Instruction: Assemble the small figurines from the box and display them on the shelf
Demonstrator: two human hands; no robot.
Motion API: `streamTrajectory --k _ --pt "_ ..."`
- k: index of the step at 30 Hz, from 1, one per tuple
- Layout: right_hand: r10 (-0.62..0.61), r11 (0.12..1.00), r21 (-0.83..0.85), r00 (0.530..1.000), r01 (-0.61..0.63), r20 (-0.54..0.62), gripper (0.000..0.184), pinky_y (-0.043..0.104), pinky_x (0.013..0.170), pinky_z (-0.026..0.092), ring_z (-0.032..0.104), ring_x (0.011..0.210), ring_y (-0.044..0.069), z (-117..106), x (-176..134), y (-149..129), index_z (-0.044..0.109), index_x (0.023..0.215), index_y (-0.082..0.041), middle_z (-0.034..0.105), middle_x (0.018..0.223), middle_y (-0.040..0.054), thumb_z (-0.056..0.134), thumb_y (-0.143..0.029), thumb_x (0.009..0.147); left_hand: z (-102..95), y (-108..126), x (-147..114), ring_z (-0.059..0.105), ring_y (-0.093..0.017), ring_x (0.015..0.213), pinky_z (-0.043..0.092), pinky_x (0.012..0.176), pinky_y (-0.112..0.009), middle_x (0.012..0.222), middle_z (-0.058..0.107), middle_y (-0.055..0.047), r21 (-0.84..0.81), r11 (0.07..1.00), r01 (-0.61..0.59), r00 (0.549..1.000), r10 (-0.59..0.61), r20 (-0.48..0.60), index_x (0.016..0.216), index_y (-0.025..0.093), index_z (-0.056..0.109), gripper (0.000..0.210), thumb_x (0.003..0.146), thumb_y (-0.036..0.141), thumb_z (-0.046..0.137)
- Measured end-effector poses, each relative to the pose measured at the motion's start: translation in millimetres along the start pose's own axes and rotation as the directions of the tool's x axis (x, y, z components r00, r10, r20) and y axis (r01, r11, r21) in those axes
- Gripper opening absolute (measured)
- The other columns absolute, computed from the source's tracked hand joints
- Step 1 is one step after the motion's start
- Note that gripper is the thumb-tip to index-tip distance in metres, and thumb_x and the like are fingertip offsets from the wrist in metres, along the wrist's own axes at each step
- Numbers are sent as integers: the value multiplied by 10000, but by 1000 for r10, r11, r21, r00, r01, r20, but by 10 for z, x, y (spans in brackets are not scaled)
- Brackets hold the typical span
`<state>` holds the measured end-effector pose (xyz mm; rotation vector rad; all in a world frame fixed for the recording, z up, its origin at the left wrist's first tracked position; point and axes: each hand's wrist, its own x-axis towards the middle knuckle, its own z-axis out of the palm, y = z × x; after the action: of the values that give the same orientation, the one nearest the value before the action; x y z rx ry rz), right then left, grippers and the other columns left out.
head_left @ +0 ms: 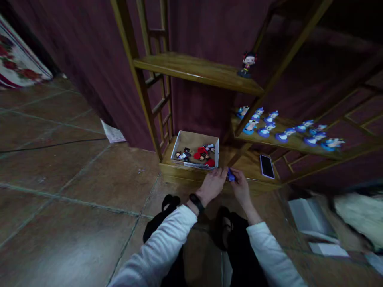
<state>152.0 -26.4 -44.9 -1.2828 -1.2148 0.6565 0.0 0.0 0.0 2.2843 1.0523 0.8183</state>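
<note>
Both my hands are close together in front of the bottom shelf. My right hand [241, 188] pinches a small blue-purple figurine [230, 175]. Against its left side, the fingers of my left hand [213, 184] are closed and also seem to grip it, though their tips are partly hidden. Just beyond my left hand stands an open cardboard box [194, 138] with several small figurines inside, among them red ones [201, 153] and a dark-and-white one [182, 156]. My left wrist wears a black band.
Several blue-white figurines [266, 129] stand in rows on the shelf at right. A dark figurine [247, 64] stands on the upper shelf [191, 67]. A phone [266, 166] lies on the bottom shelf. On the floor at right are a grey flat item [312, 217] and a white box [328, 249].
</note>
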Motion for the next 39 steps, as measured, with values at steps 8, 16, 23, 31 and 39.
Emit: streamTrajectory --k 8,16,23,31,39 --pt "217 965 125 970 -230 114 380 333 795 498 608 906 198 -51 -180 -183 606 1038 -234 663 989 44 675 -380 694 167 -143 2 622 -162 726 482 682 -280 847 682 -74 -773 518 365 924 -304 232 947 133 650 266 708 245 681" --pt "296 907 267 944 -325 143 288 264 684 483 595 782 159 35 -104 -225 626 912 -200 658 884 20 679 -391 703 109 -117 62 577 -100 569 429 552 -211 702 670 -61 -870 113 479 839 -349 417 821 81 680 325 575 256 800" --pt "365 869 318 925 -380 107 346 270 659 474 588 739 157 39 -80 -181 632 898 -194 660 858 20 726 -403 639 219 -201 120 597 -103 571 462 556 -208 711 678 -73 -871 62 488 833 -331 443 808 74 684 283 584 205 797" --pt "403 803 444 911 -397 85 409 313 712 483 605 791 176 12 -91 -171 634 986 -211 668 947 38 716 -427 649 166 -216 146 654 -119 686 539 689 -234 816 689 -66 -851 -87 518 788 -339 515 847 108 662 202 662 125 742" --pt "316 857 413 947 -307 50 347 332 828 454 599 885 195 -33 -103 -261 651 952 -215 671 957 27 707 -406 667 139 -108 108 668 -148 759 540 722 -243 865 696 -75 -858 10 513 813 -326 482 938 118 658 281 667 109 731"
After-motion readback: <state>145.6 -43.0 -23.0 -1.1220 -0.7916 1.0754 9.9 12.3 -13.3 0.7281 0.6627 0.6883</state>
